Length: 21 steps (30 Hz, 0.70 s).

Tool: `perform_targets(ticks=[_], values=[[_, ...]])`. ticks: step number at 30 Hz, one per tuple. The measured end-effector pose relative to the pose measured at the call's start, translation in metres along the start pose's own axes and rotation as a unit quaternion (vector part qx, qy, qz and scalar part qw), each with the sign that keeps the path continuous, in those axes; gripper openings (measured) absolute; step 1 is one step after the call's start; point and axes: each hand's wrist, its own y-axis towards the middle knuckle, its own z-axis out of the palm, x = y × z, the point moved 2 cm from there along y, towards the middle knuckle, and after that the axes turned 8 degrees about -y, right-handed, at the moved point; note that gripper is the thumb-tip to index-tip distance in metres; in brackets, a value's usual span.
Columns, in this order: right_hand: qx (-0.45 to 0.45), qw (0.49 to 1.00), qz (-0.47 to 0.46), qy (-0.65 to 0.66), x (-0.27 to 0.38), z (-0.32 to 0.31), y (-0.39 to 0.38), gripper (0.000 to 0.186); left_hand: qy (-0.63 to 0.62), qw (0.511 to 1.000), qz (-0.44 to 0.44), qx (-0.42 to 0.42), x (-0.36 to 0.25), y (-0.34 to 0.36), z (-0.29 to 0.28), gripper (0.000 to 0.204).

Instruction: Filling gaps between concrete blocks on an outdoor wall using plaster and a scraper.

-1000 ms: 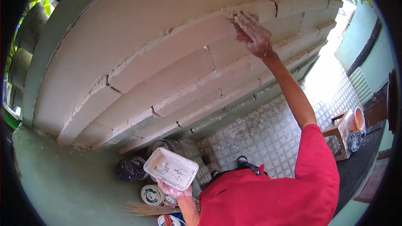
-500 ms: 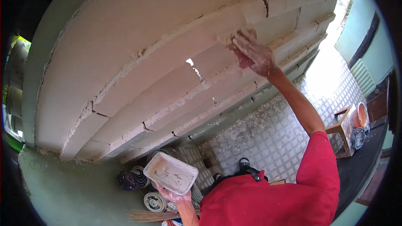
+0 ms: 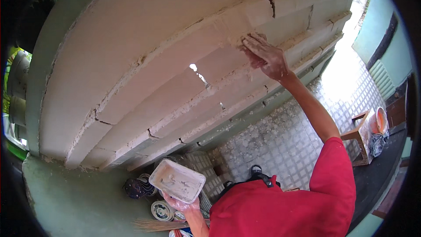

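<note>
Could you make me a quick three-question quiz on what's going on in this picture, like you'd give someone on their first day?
1. True or false: the right hand is resting on the tiled floor.
2. Which hand holds the pale, shallow tray? A) the left B) the right C) both
3. Fill in the colour: the person wears a ____ shirt.

Key:
1. False; it is up at the ledged wall.
2. A; the left hand holds it, while the right is well away from it.
3. Red.
</note>
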Motion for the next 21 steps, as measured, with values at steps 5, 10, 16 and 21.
perform_targets(ticks=[5, 10, 16, 21], values=[[-0.149, 0.796, 0.422, 0.406, -0.001, -0.015, 0.007, 0.036, 0.02, 1.0, 0.013, 0.01, -0.001, -0.002, -0.001, 0.065], [-0.155, 0.794, 0.421, 0.41, 0.009, 0.005, 0.019, 0.034, -0.006, 1.0, -0.005, 0.02, 0.003, -0.001, 0.005, 0.065], [-0.157, 0.855, 0.396, 0.296, 0.067, 0.013, 0.041, 0.032, -0.006, 1.0, 0.013, 0.001, -0.012, 0.0, -0.005, 0.067], [-0.169, 0.855, 0.352, 0.342, 0.11, 0.038, 0.043, 0.031, -0.012, 1.0, 0.012, -0.001, -0.027, 0.002, -0.014, 0.067]])
